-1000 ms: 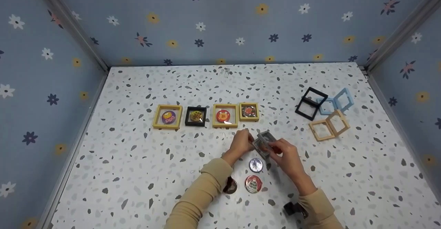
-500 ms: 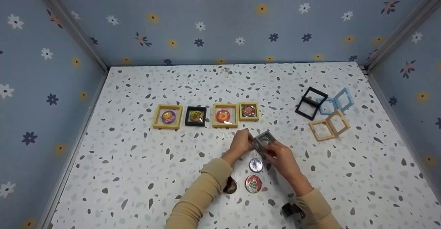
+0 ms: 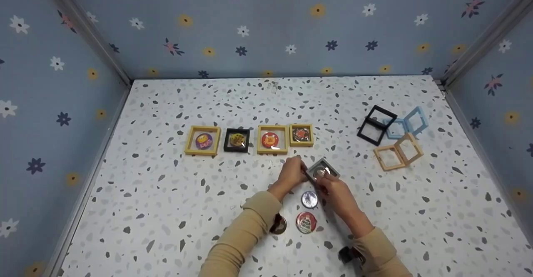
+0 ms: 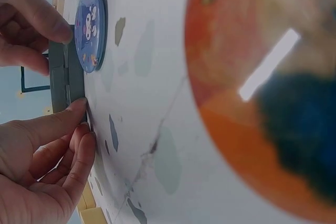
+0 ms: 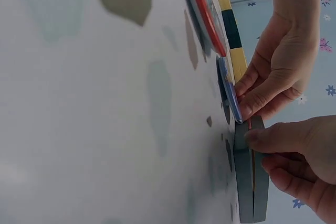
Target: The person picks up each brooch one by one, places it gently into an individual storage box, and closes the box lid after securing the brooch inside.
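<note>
A small grey display frame [image 3: 334,170] with a clear window lies at an angle between my hands, a round badge showing inside. Its two halves lie nearly together, a thin gap along the edge in the right wrist view. My left hand [image 3: 291,173] pinches the frame's left corner between thumb and fingers. With thumb at the near edge, my right hand [image 3: 339,193] grips the frame's near right side and covers part of the window. Just in front lies a blue-purple badge [image 3: 309,200] with a cartoon figure. Nearer me are a red-and-green badge [image 3: 306,222] and a brown badge [image 3: 280,225].
Behind my hands stand a row of framed badges: a yellow frame [image 3: 187,141], a black frame [image 3: 237,148], another yellow frame [image 3: 272,152] and a smaller one [image 3: 302,144]. At right, open frames in black [image 3: 363,136], light blue [image 3: 424,121] and wood colour [image 3: 389,168] lie close together.
The grey frame's raised half has swung down onto the other half. My right hand has shifted slightly toward me and left with it; my left hand stays at the corner.
</note>
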`<state>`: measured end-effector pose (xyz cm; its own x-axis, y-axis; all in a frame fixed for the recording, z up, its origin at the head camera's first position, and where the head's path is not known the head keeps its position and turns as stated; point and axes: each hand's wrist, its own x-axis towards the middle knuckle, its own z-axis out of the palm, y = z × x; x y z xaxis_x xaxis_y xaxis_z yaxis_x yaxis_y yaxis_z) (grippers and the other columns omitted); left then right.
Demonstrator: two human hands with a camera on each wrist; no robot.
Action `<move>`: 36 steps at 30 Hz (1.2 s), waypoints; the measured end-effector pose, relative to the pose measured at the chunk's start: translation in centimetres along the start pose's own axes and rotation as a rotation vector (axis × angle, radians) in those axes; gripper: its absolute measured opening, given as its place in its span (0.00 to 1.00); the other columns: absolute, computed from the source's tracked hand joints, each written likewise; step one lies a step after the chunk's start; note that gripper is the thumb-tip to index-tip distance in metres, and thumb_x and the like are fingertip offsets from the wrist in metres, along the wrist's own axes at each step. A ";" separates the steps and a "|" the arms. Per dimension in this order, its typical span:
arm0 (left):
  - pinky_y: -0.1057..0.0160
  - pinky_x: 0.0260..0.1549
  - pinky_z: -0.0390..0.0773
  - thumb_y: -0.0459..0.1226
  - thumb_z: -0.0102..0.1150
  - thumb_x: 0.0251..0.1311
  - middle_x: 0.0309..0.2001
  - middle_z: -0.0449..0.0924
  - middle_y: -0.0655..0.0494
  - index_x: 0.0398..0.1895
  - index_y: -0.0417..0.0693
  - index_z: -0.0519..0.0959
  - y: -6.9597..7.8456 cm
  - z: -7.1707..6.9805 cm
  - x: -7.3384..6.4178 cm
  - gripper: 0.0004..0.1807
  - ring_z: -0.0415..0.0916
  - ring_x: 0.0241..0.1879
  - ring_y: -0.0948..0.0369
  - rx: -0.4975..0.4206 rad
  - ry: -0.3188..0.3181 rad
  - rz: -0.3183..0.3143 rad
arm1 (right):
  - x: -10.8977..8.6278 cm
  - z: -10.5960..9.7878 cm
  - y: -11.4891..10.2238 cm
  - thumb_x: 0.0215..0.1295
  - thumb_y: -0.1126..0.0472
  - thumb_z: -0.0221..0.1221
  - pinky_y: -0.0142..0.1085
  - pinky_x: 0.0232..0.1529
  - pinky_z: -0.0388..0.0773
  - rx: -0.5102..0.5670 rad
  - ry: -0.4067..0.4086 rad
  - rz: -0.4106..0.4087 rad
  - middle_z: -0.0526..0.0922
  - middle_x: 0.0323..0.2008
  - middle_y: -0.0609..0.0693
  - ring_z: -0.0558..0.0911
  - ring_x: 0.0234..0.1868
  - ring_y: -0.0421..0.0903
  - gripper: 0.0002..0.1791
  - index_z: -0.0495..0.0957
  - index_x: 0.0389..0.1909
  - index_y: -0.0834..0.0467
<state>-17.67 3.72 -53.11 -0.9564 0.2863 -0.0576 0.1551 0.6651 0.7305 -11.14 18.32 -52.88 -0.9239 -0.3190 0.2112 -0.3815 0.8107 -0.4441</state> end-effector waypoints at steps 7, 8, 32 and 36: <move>0.68 0.24 0.71 0.27 0.65 0.34 0.19 0.76 0.54 0.21 0.38 0.80 0.1 -0.2 -0.1 0.06 0.70 0.21 0.61 0.011 -0.005 -0.011 | 0.5 -0.1 -0.7 0.46 0.73 0.61 0.35 0.23 0.70 -0.062 -0.022 -0.018 0.76 0.27 0.51 0.75 0.24 0.46 0.05 0.76 0.21 0.62; 0.68 0.24 0.71 0.27 0.65 0.34 0.19 0.76 0.54 0.21 0.38 0.80 0.1 -0.2 -0.1 0.06 0.70 0.21 0.61 0.010 -0.008 -0.014 | 0.5 -0.1 -0.7 0.47 0.73 0.61 0.36 0.23 0.70 -0.066 -0.029 -0.015 0.77 0.27 0.52 0.75 0.24 0.46 0.05 0.76 0.21 0.62; 0.64 0.31 0.70 0.30 0.64 0.39 0.28 0.72 0.52 0.32 0.38 0.77 1.2 -0.7 -1.1 0.13 0.70 0.30 0.57 0.192 -0.008 0.126 | 0.2 -4.1 2.5 0.47 0.69 0.63 0.36 0.30 0.74 0.075 -0.115 -0.021 0.77 0.31 0.51 0.76 0.29 0.44 0.15 0.79 0.39 0.61; 0.64 0.37 0.71 0.31 0.63 0.42 0.32 0.71 0.53 0.33 0.40 0.78 1.3 -0.6 -1.3 0.11 0.69 0.35 0.58 0.258 -0.021 0.237 | -0.1 -5.8 3.9 0.49 0.68 0.63 0.39 0.30 0.74 0.008 -0.053 0.000 0.78 0.32 0.54 0.77 0.30 0.48 0.13 0.78 0.39 0.64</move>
<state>-16.35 3.75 -51.68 -0.8811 0.4666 0.0770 0.4327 0.7299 0.5291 -12.40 24.38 -49.62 -0.9239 -0.3454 0.1647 -0.3819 0.8065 -0.4513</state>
